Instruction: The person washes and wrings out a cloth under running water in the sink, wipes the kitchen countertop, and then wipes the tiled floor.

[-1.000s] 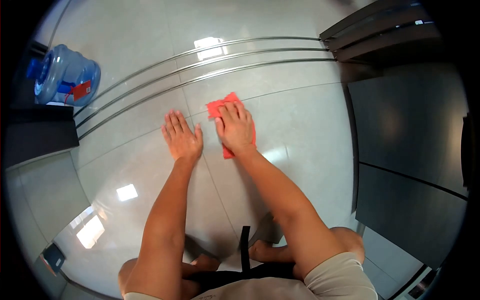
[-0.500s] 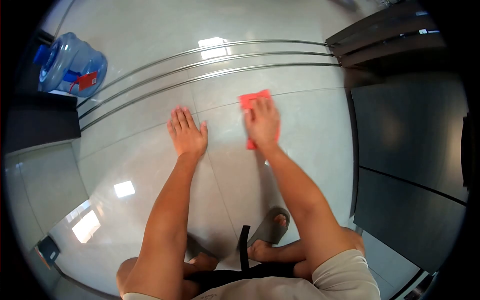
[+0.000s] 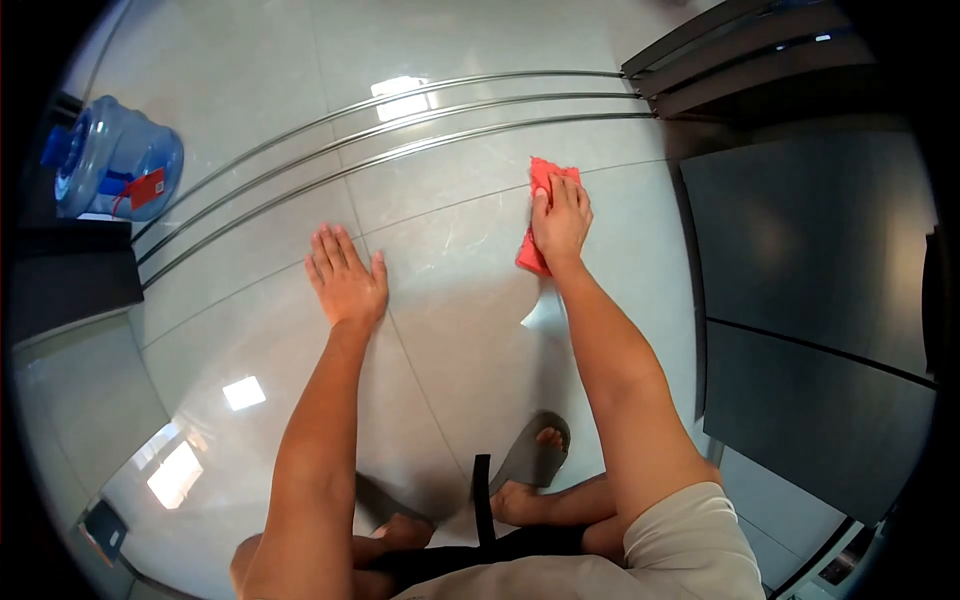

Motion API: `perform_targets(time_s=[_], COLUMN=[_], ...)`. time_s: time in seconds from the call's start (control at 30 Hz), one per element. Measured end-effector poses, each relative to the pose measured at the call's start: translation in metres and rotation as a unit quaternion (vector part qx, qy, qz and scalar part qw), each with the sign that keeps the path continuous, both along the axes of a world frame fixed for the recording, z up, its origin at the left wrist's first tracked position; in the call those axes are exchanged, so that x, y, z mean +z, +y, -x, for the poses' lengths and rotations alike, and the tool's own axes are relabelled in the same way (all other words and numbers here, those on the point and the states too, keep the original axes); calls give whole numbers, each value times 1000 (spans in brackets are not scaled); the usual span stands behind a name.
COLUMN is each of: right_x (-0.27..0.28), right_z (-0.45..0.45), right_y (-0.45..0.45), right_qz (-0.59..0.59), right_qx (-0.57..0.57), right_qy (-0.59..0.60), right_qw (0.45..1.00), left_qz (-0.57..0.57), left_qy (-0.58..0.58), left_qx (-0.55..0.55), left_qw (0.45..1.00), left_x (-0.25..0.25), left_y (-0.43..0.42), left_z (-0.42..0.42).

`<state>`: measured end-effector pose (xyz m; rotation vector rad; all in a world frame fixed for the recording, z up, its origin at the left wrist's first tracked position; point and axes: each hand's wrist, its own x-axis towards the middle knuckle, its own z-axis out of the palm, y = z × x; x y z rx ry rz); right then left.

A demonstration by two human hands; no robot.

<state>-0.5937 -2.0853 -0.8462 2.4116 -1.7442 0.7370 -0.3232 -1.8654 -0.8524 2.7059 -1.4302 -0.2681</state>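
Observation:
My left hand (image 3: 347, 285) lies flat on the glossy tiled floor (image 3: 450, 320), its fingers stretched forward, beside a tile seam. Further right, my right hand (image 3: 562, 225) presses a red cloth (image 3: 532, 254) against the tiles. The thumb and fingers rest over the cloth, which sticks out ahead of the fingertips and along the left side of the palm. Part of the cloth is hidden under that hand.
Three metal floor tracks (image 3: 420, 137) run across in front. A blue water jug (image 3: 120, 160) with a red tag stands at the left. Dark cabinets (image 3: 810, 240) line the right side. My sandalled feet (image 3: 535, 455) are below, between my arms.
My right hand has slid the red cloth to the right over the tiles. My left hand keeps its place on the floor, while the view has shifted slightly.

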Motion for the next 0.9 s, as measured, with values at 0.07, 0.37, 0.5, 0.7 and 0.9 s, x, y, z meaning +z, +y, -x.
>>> perform_targets(time_s=[0.07, 0.37, 0.5, 0.7, 0.9], right_x=[-2, 11, 1, -3, -7], right_z=[-3, -56, -15, -33, -142], right_y=[0, 63, 22, 39, 133], right_qz=[-27, -57, -31, -108, -116], right_qx=[27, 228, 98, -19, 173], right_qy=[-26, -56, -25, 34, 32], right_qw=[999, 970, 994, 993, 978], left_qz=[-4, -2, -8, -11, 25], left_qy=[1, -6, 3, 13, 29], left_qx=[2, 0, -2, 2, -19], left_qw=[1000, 1000, 1000, 1000, 999], left_x=[2, 2, 0, 4, 3], left_y=[0, -1, 0, -1, 4], left_z=[0, 1, -1, -2, -10])
